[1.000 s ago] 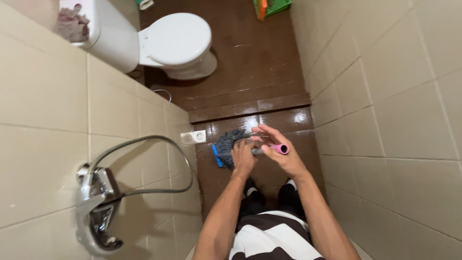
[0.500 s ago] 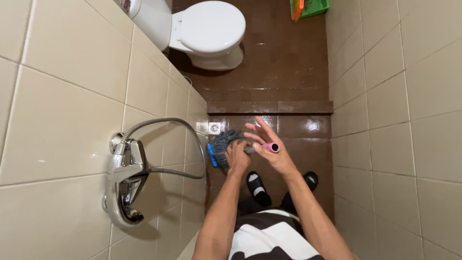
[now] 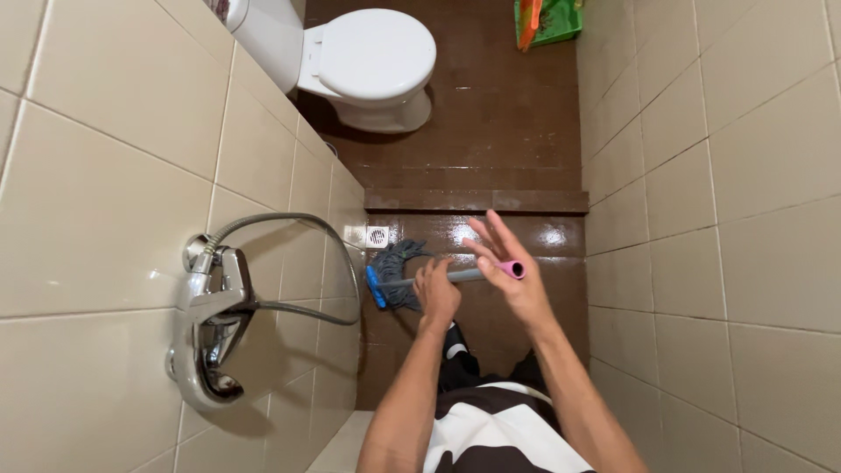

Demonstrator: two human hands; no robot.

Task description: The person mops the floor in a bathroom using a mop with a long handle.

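Fingers: the left hand [image 3: 435, 293] is clenched around the grey mop handle [image 3: 455, 276]; the right hand [image 3: 517, 280] props the pink handle end [image 3: 512, 269] against its palm, its fingers [image 3: 484, 238] spread and released.
Mop: its blue-clamped dark string head [image 3: 394, 276] rests on the wet brown floor [image 3: 491, 131], near the white floor drain [image 3: 377, 236] at the foot of the left wall.
Step in hand: by the look of it, mopping the lower floor section below the step.
Next move calls for: the right fingers closing on the handle end before any push or pull.
Containers: a green bin [image 3: 552, 19] at the far wall holds something orange; the toilet [image 3: 368, 61] has its lid shut.
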